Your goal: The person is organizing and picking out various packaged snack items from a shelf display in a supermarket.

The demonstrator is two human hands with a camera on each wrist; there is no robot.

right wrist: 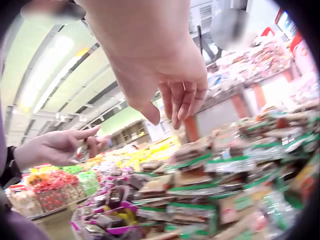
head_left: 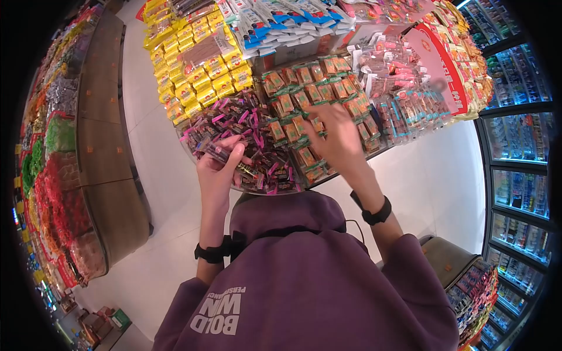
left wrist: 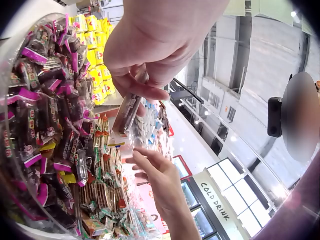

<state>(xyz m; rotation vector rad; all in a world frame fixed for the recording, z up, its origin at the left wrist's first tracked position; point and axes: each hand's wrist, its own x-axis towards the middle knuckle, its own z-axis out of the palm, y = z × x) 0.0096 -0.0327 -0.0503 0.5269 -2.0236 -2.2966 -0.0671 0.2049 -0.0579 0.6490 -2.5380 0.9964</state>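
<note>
My left hand (head_left: 218,172) holds a small clear-wrapped brown snack packet (left wrist: 128,112) between thumb and fingers, above the bin of dark snack packets with purple ends (left wrist: 40,110). In the left wrist view the packet hangs tilted below the fingers. My right hand (head_left: 338,133) hovers over the neighbouring section of orange-brown packets with green edges (head_left: 303,96). Its fingers are loosely bent, with nothing between them in the right wrist view, and the fingertips hang above the green-edged packets.
Yellow packets (head_left: 205,76) fill the stand's left side, blue-and-white packets (head_left: 287,23) its back. Pink-labelled bags (head_left: 392,64) lie at the right. A curved display counter (head_left: 111,128) stands across the aisle floor at left; lit drink coolers (head_left: 518,137) line the right.
</note>
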